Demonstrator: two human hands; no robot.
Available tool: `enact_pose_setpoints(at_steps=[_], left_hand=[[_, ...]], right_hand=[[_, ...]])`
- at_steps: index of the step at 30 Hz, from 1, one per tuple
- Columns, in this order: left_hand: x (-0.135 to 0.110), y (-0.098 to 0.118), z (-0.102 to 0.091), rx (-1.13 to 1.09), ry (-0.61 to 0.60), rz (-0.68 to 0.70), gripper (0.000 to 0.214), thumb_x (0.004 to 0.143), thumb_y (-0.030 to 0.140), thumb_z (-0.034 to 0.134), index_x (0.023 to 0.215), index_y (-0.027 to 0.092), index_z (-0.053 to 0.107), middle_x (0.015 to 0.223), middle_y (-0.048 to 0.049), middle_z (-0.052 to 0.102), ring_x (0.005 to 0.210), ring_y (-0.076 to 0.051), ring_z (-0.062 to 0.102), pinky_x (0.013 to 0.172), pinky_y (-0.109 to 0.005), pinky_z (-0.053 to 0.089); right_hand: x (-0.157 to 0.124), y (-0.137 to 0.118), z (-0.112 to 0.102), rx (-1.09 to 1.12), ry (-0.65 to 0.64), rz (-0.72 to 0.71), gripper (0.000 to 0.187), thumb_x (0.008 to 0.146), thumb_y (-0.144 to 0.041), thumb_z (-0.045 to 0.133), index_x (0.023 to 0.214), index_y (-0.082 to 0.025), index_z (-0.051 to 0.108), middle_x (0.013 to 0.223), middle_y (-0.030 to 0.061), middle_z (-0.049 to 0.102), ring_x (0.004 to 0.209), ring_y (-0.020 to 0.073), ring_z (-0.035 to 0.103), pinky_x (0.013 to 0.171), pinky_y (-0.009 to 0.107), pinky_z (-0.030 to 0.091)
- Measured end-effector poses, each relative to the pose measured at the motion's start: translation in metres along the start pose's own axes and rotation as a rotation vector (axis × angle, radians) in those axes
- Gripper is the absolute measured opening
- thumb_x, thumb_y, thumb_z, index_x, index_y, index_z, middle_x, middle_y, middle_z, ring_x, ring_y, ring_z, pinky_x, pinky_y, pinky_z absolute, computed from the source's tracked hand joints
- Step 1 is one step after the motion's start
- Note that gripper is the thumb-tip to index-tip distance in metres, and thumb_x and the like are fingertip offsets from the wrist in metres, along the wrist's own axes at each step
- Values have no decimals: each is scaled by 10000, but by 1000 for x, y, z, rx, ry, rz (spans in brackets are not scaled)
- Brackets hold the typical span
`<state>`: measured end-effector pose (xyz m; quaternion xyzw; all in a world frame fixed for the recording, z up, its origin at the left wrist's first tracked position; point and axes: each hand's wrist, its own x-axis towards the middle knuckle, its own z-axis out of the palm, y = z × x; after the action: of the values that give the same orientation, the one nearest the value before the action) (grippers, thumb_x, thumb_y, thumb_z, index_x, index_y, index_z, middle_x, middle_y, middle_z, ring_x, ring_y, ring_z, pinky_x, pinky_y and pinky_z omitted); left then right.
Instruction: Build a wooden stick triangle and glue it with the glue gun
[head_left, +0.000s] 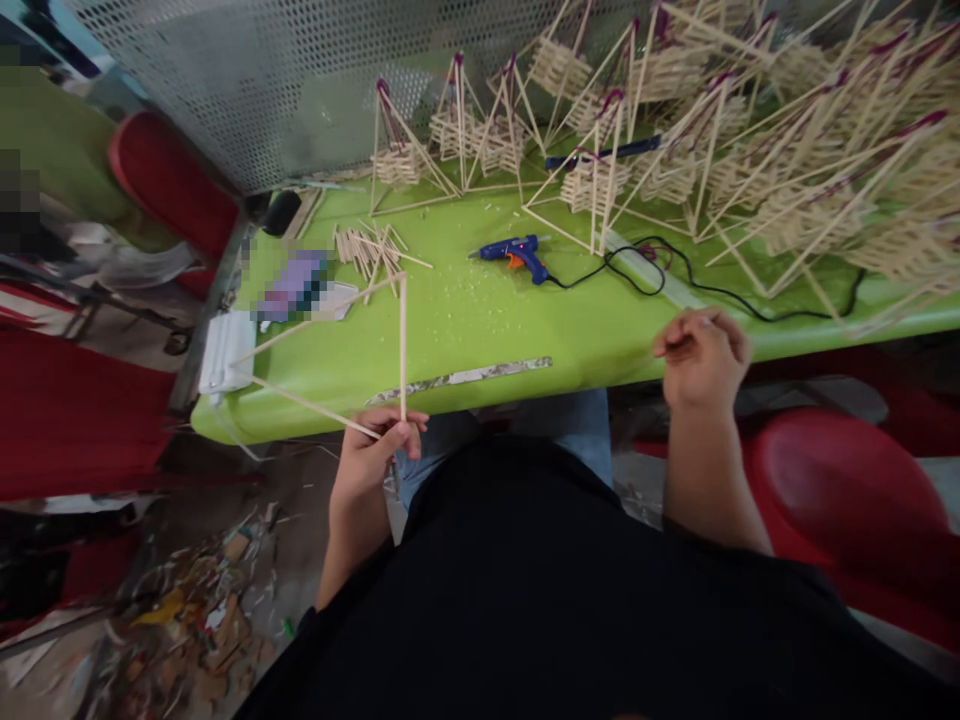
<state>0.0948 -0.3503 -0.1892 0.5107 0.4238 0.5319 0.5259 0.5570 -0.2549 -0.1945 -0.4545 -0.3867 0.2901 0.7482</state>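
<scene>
My left hand (384,432) is closed on one corner of a frame of thin wooden sticks (403,340), just off the near table edge. The frame reaches out over the table, its sticks meeting at angles. My right hand (703,358) hovers at the table edge on the right with its fingers curled in; whatever they may hold is hidden. A blue glue gun (511,250) with an orange trigger lies on the green tabletop (450,345), between and beyond my hands. A pile of short wooden sticks (367,248) lies beyond the frame.
Several stick structures with purple tops (592,185) crowd the back and right of the table. A black cable (720,290) winds to the right. A patterned strip (480,374) lies near the front edge. A white power strip (227,352) sits at the left end. Red stool (847,490) at right.
</scene>
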Motion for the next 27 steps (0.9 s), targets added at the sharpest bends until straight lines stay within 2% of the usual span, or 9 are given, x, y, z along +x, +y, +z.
enact_pose_setpoints(at_steps=[6,8,10,13,16,19,21,23,27], left_hand=[[1,-2,9,45,-130,-73,218,1018,402,859,1069,202,928,656,-38,760,586,-148,709,774,-323,618],[2,1,13,66,-150,-79,215,1024,398,859,1072,199,925,670,-45,770,608,-145,718,754,-301,606],[4,3,15,99,-158,-79,230,1035,410,848,1088,198,919,678,-50,775,623,-147,722,705,-281,581],[9,3,16,197,-128,-69,269,1053,450,818,1043,196,903,689,-55,781,671,-158,743,704,-274,586],[16,2,15,284,-99,-75,295,1054,450,812,953,180,877,732,-68,802,716,-159,767,749,-270,611],[24,5,15,306,-72,-99,296,1050,451,811,1096,165,874,727,-52,795,657,-144,743,690,-250,604],[28,11,16,290,-43,-125,344,1044,460,813,1190,151,854,712,-41,784,614,-140,724,636,-240,597],[33,19,17,269,-14,-162,373,1028,453,834,1234,143,828,709,-37,784,590,-138,717,597,-228,591],[41,32,19,236,37,-210,339,1002,465,868,1095,146,801,681,-40,774,559,-135,712,556,-209,578]], right_hand=[[-8,1,-49,-156,146,-120,540,991,-380,689,525,-276,437,521,-43,316,450,130,300,433,318,311],[-8,3,-71,-293,172,-195,488,1040,-439,669,598,-279,537,600,-18,426,477,168,428,474,345,361],[-5,5,-91,-413,162,-288,136,914,-381,834,893,-311,719,894,27,645,691,251,662,554,393,456],[0,4,-100,-525,148,-373,434,805,-321,893,1184,-423,708,1256,42,697,1010,341,763,683,493,549],[2,-4,-69,-737,173,-405,111,974,-417,716,1073,-366,718,1102,84,731,1007,366,760,785,573,586],[10,-10,-2,-957,-121,-319,280,1078,-475,549,1189,-276,712,1114,157,776,843,306,734,763,511,583],[23,-7,48,-990,-322,-299,298,1060,-481,635,1226,-258,744,1112,122,818,764,243,708,779,455,560],[39,0,92,-1165,-490,-285,347,1038,-521,709,1255,-254,755,1072,105,828,813,266,706,813,450,528],[64,6,146,-1158,-656,-287,329,975,-547,845,959,-236,739,900,95,749,838,263,659,798,412,482]])
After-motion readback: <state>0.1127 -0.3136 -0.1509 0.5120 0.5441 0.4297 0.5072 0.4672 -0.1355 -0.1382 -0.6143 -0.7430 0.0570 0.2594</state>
